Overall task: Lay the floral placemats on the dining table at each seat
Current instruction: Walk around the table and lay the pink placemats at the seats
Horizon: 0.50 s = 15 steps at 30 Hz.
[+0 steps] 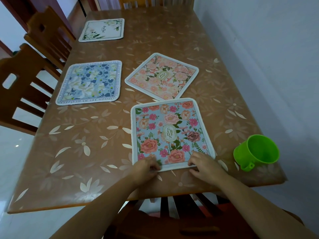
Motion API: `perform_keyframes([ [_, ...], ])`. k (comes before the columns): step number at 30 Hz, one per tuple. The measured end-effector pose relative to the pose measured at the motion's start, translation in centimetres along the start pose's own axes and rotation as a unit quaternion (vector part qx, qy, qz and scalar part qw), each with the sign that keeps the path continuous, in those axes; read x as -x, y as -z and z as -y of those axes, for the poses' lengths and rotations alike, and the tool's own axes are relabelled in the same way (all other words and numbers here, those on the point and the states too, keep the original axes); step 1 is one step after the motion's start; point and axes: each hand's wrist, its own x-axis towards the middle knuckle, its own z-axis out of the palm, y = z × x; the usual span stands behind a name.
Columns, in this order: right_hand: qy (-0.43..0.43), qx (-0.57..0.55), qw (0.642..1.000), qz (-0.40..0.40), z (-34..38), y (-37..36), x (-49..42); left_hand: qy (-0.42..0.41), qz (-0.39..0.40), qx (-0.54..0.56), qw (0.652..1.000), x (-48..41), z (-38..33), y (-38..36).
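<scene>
A blue placemat with pink roses lies flat at the near end of the dining table. My left hand pinches its near left corner and my right hand pinches its near right edge. Just beyond it, a pale pink floral placemat lies turned at an angle. At the left side a blue-and-white floral placemat sits squarely before a chair. A white placemat with green leaves lies further back on the left.
A green plastic cup lies tilted near the table's right front corner. Wooden chairs stand along the left side, at the far end and just below me. A white wall runs along the right.
</scene>
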Motion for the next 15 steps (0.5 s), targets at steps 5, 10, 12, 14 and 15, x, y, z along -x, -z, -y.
perform_keyframes([
  [5, -0.037, -0.059, 0.997, -0.045, -0.02, -0.45, 0.66, 0.014, -0.021, 0.028, 0.999, 0.61, 0.77, -0.51],
  [10, -0.05, -0.072, 0.995, -0.047, 0.2, -0.56, 0.41, 0.03, -0.026, 0.023, 0.999, 0.72, 0.89, -0.45],
  [12, -0.045, -0.068, 0.996, -0.044, 0.2, -0.7, 0.51, 0.032, -0.026, 0.01, 0.999, 0.85, 0.8, -0.51],
  [14, -0.046, -0.068, 0.996, -0.046, 0.26, -0.87, 0.71, 0.032, -0.027, 0.004, 0.999, 1.05, 0.77, -0.59],
  [15, -0.047, -0.07, 0.995, -0.047, 0.33, -0.97, 0.83, 0.03, -0.025, 0.002, 0.999, 1.16, 0.78, -0.59],
])
